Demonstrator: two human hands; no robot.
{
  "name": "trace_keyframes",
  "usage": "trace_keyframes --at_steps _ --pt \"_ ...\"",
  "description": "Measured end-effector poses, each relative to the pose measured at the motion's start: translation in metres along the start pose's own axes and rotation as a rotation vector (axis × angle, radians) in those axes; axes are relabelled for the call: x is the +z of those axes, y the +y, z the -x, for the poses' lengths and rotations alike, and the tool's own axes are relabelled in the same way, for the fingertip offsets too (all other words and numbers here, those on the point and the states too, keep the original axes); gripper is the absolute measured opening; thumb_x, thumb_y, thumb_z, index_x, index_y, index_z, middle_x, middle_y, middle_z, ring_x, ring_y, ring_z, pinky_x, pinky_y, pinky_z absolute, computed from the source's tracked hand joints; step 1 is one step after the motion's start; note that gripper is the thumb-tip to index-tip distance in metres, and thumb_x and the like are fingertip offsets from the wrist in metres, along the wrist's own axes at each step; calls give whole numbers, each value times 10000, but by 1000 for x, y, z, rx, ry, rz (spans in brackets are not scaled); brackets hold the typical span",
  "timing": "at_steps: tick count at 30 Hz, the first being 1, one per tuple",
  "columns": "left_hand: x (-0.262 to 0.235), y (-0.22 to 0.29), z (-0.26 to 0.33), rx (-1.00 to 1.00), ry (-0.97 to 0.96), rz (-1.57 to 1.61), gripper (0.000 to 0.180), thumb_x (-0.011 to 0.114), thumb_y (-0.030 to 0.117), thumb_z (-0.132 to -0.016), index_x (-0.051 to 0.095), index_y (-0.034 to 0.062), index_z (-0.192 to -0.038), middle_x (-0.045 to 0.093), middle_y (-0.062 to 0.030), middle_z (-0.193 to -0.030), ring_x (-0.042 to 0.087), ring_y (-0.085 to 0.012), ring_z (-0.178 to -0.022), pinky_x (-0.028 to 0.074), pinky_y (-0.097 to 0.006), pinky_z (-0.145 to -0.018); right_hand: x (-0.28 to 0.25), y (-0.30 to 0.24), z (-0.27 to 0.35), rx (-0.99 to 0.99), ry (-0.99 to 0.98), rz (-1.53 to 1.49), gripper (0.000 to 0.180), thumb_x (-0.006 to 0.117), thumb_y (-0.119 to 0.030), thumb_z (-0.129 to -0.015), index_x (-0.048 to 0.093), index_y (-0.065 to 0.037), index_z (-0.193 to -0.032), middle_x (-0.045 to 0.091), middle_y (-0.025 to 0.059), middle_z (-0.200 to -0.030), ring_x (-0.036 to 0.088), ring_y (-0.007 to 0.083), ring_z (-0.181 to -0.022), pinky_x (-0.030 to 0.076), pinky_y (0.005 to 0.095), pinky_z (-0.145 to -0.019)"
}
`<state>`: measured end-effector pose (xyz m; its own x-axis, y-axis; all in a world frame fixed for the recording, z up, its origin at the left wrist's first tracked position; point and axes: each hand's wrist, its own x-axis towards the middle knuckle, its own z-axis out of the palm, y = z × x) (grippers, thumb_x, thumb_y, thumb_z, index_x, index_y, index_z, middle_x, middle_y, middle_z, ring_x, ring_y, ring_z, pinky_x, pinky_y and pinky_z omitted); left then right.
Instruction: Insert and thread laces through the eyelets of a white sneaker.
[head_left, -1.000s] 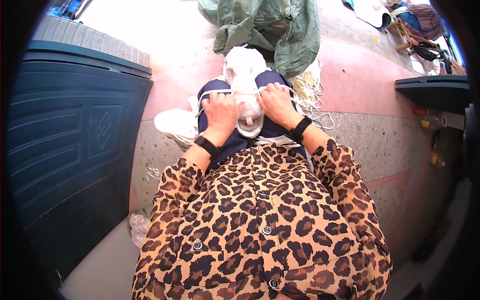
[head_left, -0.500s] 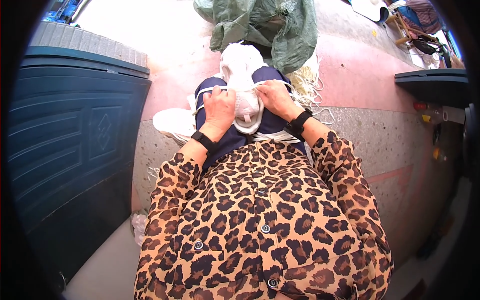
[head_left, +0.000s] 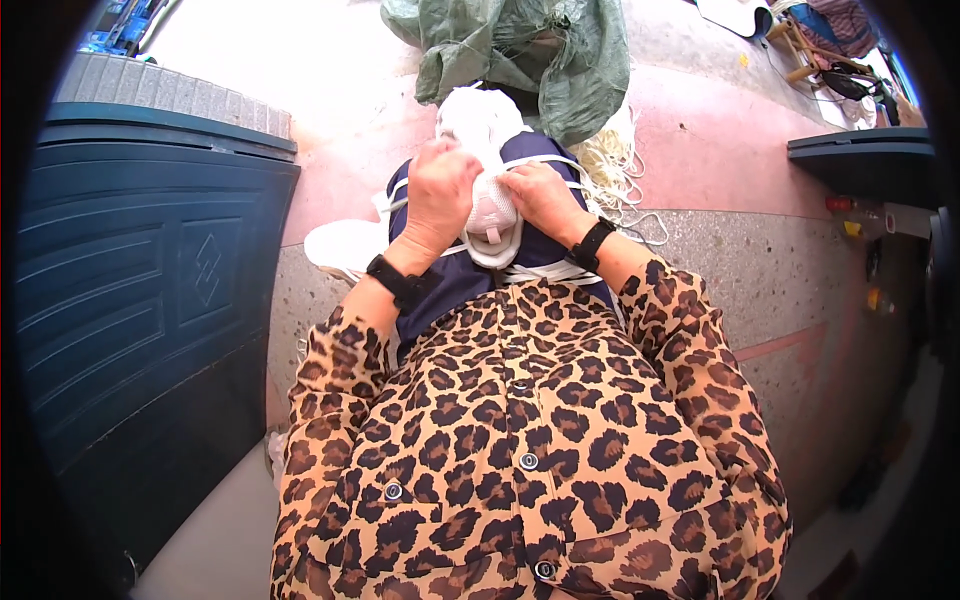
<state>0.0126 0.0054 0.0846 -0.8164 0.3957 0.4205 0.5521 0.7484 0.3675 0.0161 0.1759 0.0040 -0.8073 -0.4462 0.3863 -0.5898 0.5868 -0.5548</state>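
A white shoe (head_left: 491, 215) with a pale pink lining rests on my lap between my thighs, its heel toward me. Over its left side, my left hand (head_left: 440, 195) is closed, fingertips pinched together by the lacing; what they hold is hidden. My right hand (head_left: 543, 200) pinches a white shoelace (head_left: 545, 158) at the shoe's right side, and the lace runs out across my right thigh. More white laces (head_left: 560, 272) lie over that thigh near my waist.
Ahead of my knees lies a green woven sack (head_left: 530, 60). A heap of white laces (head_left: 612, 160) spreads on the floor at the right. Another white shoe (head_left: 345, 245) is beside my left leg. A dark blue door panel (head_left: 150, 240) stands at the left.
My left hand has lifted off the lace stretched at the left and turned in toward the shoe's lacing. My right hand has shifted slightly left and still pinches its lace.
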Motion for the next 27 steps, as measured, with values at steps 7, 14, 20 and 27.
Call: trace_keyframes --at_steps 7,14,20,27 --pt "19 -13 13 -416 -263 286 157 590 146 -809 615 -4 -849 609 -164 -750 576 -197 -616 456 -280 -592 8 6 -6 -63 -134 245 83 547 -94 -687 586 -77 -758 582 57 -706 575 227 -755 450 341 -675" --pt "26 -7 29 -180 -356 -89 121 552 101 -759 554 -2 -823 577 -167 -728 546 -313 -751 458 -382 -642 -8 -7 -10 4 -108 239 69 557 -106 -683 602 -92 -734 546 58 -777 522 210 -797 430 317 -683" --pt "31 -5 35 -18 -336 -311 57 527 53 -690 544 19 -733 547 -136 -768 500 -299 -798 456 -376 -638 -13 -10 -22 -2 -12 -12 58 563 -93 -700 605 -87 -740 528 52 -786 495 230 -805 405 332 -719" --pt "26 -15 35 -82 -378 -318 86 552 54 -678 574 18 -752 559 -132 -783 509 -290 -832 463 -378 -656 -39 -43 -50 167 81 -884 87 529 -98 -849 529 -11 -845 550 80 -657 540 148 -599 418 268 -536"
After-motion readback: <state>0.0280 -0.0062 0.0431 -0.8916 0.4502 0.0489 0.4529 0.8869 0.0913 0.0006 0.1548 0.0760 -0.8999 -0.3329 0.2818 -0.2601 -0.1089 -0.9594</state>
